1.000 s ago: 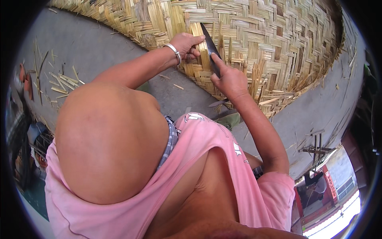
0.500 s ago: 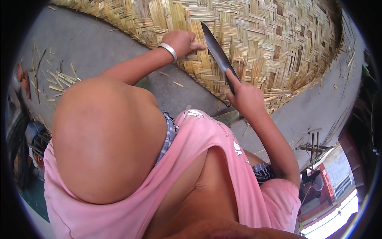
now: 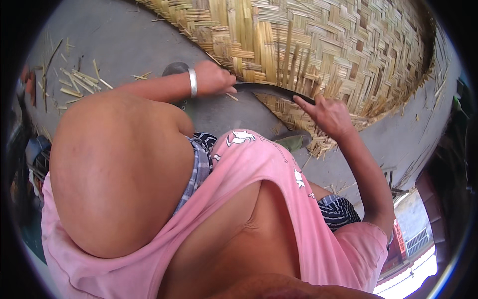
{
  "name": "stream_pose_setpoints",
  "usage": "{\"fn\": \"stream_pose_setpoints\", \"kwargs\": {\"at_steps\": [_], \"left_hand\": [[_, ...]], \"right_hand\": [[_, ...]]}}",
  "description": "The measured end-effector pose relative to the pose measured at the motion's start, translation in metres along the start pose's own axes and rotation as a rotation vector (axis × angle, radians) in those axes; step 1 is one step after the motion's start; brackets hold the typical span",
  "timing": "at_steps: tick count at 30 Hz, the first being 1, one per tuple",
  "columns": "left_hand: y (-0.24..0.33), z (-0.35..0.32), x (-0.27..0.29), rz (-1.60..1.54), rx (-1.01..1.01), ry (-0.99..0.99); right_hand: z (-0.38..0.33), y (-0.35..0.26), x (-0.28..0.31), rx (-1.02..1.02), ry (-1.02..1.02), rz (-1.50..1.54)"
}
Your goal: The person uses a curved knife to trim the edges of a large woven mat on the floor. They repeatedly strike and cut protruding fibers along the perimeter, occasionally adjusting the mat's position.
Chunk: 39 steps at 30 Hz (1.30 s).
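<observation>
My right hand (image 3: pixel 329 118) is closed round the handle of a long dark-bladed knife (image 3: pixel 271 90), its index finger stretched along the blade's base. The blade lies nearly level, its tip pointing left across the near edge of a woven bamboo mat (image 3: pixel 328 45). My left hand (image 3: pixel 213 78), with a silver bracelet at the wrist, is just off that edge beside the knife tip. Its fingers are curled and slightly blurred; whether they touch the tip or pinch a strip is hidden. Loose strip ends stand up from the weave above the blade.
Cut bamboo scraps (image 3: pixel 79 82) lie on the grey concrete floor (image 3: pixel 134 50) at the left. A dark green shoe (image 3: pixel 295 140) is by the mat's near corner, and another (image 3: pixel 175 69) shows behind my left forearm. The mat's far right edge curls upward.
My left hand has come off the mat toward the left and down. The knife has swung from steep to nearly level, and my right hand has moved slightly right.
</observation>
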<state>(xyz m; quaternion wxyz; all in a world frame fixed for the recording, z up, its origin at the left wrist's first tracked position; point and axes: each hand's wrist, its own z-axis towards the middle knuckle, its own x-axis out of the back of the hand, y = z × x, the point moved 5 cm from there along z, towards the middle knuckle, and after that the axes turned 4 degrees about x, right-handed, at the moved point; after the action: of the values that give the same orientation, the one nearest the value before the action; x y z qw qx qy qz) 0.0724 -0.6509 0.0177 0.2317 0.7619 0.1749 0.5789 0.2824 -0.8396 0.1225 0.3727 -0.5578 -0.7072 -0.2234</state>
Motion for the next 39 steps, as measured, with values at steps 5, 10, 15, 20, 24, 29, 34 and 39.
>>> {"fn": "stream_pose_setpoints", "kwargs": {"at_steps": [5, 10, 15, 20, 24, 29, 34, 39], "left_hand": [[-0.003, -0.002, -0.001, -0.036, 0.274, -0.184], [-0.022, -0.014, 0.008, 0.017, 0.387, -0.003], [-0.096, -0.033, 0.08, 0.269, 0.55, 0.181], [-0.188, -0.047, 0.141, 0.481, 0.537, 0.099], [-0.23, -0.046, 0.178, 0.517, 0.536, 0.085], [-0.316, -0.042, 0.22, 0.622, 0.572, 0.013], [-0.372, -0.017, 0.274, 0.799, 0.716, -0.06], [-0.376, 0.007, 0.294, 0.611, 0.939, 0.513]], "right_hand": [[0.041, 0.028, -0.01, 0.056, 0.079, -0.119], [0.078, 0.054, 0.011, 0.077, 0.11, -0.185], [0.16, 0.091, 0.059, 0.014, 0.289, -0.217], [0.236, 0.101, 0.104, -0.017, 0.444, -0.179], [0.265, 0.111, 0.131, -0.068, 0.442, -0.156], [0.318, 0.109, 0.18, -0.23, 0.388, -0.069], [0.349, 0.107, 0.211, -0.383, 0.436, 0.104], [0.34, 0.121, 0.222, -0.399, 0.494, 0.332]]}}
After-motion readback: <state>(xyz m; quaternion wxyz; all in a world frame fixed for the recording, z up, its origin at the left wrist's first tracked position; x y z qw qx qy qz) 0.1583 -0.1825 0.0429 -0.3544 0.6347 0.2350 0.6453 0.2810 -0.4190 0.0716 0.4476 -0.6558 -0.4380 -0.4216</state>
